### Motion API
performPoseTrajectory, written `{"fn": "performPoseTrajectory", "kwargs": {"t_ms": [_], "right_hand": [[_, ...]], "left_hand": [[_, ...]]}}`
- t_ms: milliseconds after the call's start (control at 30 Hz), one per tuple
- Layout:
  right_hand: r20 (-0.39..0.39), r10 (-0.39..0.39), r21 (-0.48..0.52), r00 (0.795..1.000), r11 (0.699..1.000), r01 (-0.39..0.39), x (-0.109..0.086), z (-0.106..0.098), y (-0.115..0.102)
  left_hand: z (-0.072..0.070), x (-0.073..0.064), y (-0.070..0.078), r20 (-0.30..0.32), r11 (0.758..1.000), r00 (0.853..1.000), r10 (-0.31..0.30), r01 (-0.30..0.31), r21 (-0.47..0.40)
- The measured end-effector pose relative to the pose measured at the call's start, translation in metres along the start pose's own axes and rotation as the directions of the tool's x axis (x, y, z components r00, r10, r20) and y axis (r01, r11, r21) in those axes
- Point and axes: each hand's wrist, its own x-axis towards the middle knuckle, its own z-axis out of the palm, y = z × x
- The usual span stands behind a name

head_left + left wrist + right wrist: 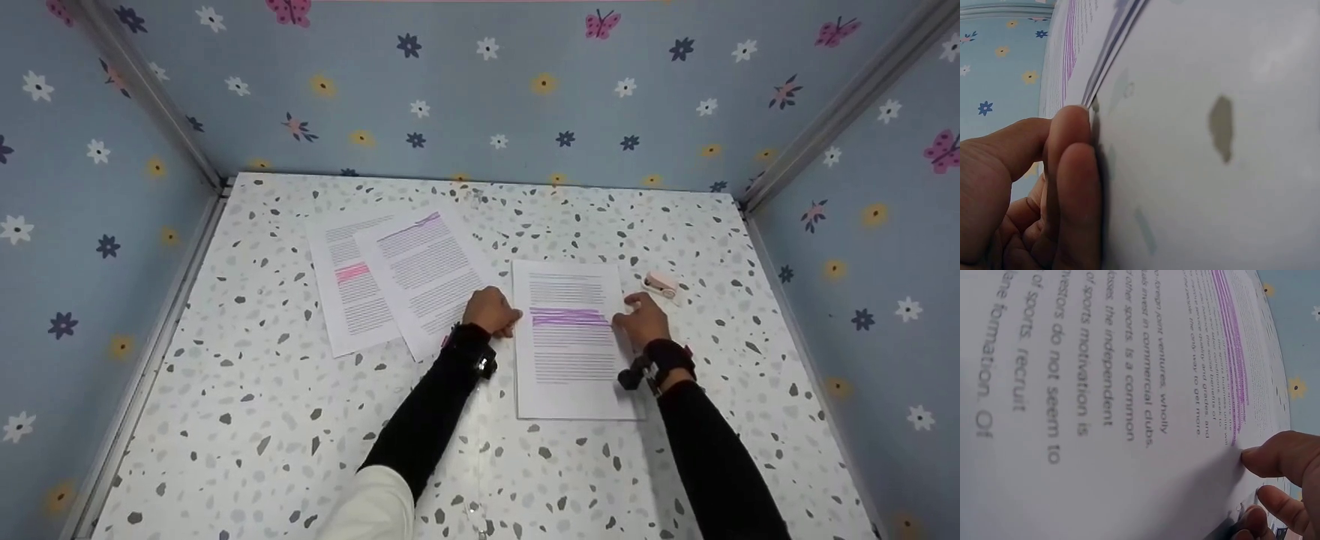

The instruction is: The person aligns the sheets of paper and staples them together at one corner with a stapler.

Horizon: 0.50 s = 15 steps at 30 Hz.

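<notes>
A stack of printed papers (570, 397) lies on the table, its top page crossed by a band of purple highlighter lines (570, 316). My left hand (491, 311) holds the stack's left edge. In the left wrist view its bent fingers (1078, 191) stand against the table, fingertips right at the edges of the sheets. At the opposite side, my right hand (643, 321) grips the right edge. The right thumb (1258, 458) lies on the top page's margin, and the other fingers are bent beside the edge.
Left of the stack, a page with purple marks (427, 262) overlaps a page with a pink highlighted patch (352, 307). A small pale pink stapler (660, 283) sits just beyond my right hand. Flower-patterned walls (480, 90) border the speckled table (247, 465) on three sides.
</notes>
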Motion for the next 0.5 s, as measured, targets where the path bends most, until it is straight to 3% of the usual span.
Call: {"fn": "performPoseTrajectory", "kwargs": {"t_ms": [500], "right_hand": [[-0.004,0.006,-0.019,1.0,1.0,-0.006,0.0027,-0.0002,0.0003]], "left_hand": [[0.0003,0.0009,-0.0008,0.0,1.0,1.0,0.006,-0.006,-0.024]]}}
